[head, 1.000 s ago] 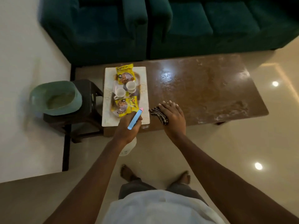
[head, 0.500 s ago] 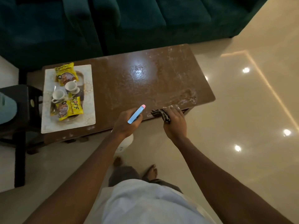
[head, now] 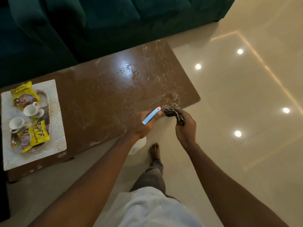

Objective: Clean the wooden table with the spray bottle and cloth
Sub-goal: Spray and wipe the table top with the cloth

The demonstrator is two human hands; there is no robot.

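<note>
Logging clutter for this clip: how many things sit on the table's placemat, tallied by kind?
White cups: 2, one and another
Yellow snack packets: 2, one and another
Tray under them: 1
Total: 5 on the placemat

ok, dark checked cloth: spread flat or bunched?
Bunched. The dark checked cloth is crumpled in the right hand, one end sticking out near the brown wooden table edge.
</note>
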